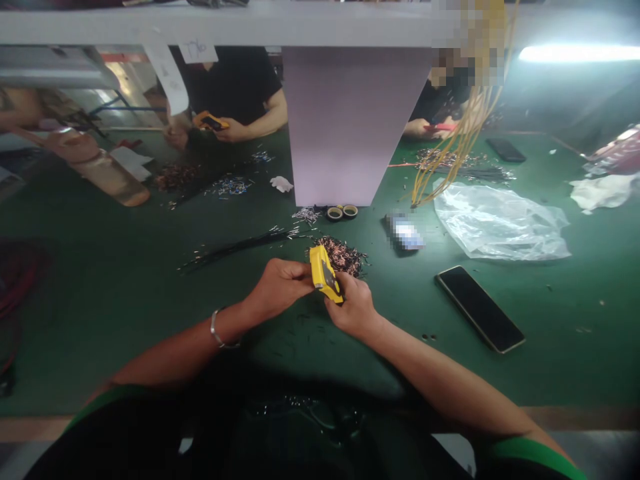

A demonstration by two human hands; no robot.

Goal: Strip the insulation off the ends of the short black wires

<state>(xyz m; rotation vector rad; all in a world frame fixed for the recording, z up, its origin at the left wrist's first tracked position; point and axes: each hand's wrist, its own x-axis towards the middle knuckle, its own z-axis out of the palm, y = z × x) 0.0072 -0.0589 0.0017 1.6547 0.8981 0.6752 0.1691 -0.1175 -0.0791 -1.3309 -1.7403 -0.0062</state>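
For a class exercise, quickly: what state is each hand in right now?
Left hand: closed, holding the yellow tool.
Right hand: closed, holding the yellow tool's lower end.

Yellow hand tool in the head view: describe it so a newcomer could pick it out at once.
On the green workbench, below the pale pillar, a heap of copper-coloured wire bits lies beyond the left hand and right hand. Between them is the yellow hand tool; the similar one across the bench is a co-worker's.
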